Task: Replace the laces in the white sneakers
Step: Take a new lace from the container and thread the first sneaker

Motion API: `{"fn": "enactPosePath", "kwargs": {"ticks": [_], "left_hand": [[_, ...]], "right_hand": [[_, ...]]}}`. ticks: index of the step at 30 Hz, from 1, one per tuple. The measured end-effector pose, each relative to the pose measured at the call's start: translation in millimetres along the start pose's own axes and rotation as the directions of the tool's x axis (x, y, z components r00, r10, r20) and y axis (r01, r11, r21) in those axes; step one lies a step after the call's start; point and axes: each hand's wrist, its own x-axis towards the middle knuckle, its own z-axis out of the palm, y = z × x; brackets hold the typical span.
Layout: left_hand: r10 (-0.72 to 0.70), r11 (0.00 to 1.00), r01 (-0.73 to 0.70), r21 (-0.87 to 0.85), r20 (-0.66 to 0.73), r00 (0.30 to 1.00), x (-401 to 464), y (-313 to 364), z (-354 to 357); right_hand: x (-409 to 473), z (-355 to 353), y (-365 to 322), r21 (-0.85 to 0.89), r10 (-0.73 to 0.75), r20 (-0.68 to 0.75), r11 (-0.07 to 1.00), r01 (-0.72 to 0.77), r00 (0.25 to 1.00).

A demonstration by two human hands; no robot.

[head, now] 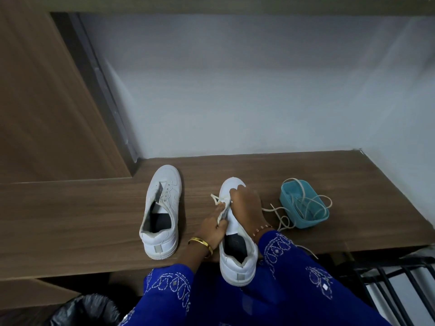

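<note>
Two white sneakers lie on a wooden counter [94, 220]. The left sneaker [162, 210] has no lace and stands alone. The right sneaker [237, 250] hangs its heel over the counter's front edge. My left hand [215, 225] grips its eyelet flap and tongue on the left side. My right hand [244, 203] lies over the front of the shoe, its fingers pinching a cream lace [217, 199] at the lower eyelets. The lace's end sticks out to the left; another length [280, 214] trails off to the right.
A teal plastic tub [303, 203] with loose cream laces stands right of the shoe. A wall runs behind the counter and a wooden panel rises at the left. A black bin bag [87, 310] sits below left, a dark rack [400, 290] below right.
</note>
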Motion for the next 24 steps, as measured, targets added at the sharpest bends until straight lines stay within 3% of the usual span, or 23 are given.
{"fn": "enactPosePath", "kwargs": {"ticks": [9,11,14,17,19,22,24], "left_hand": [[0.018,1.0,-0.018,-0.008,0.004,1.0,-1,-2,-1],[-0.014,1.0,0.014,-0.022,0.001,1.0,-1,-1,-1],[-0.099,0.995,0.099,-0.016,-0.02,0.995,-1,3,0],[-0.09,0.996,0.09,0.003,-0.018,0.996,-1,3,0],[-0.073,0.997,0.073,0.0,-0.005,0.997,-1,3,1],[-0.06,0.998,0.06,-0.003,0.017,0.998,-1,2,1],[-0.057,0.998,0.057,0.01,0.027,0.998,-1,2,1]], "right_hand": [[-3,1,-2,-0.284,-0.093,-0.156,0.958,0.045,0.983],[-1,-3,-3,-0.308,-0.122,-0.096,0.948,0.087,0.988],[4,-14,4,-0.146,-0.116,0.095,0.981,0.129,0.989],[12,-33,13,0.164,-0.073,0.318,0.986,0.021,0.945],[10,-53,17,0.444,-0.068,0.399,0.887,-0.128,0.914],[5,-83,21,0.805,-0.157,0.347,0.556,-0.207,0.925],[3,-101,20,0.913,-0.229,0.323,0.332,-0.238,0.918]]}}
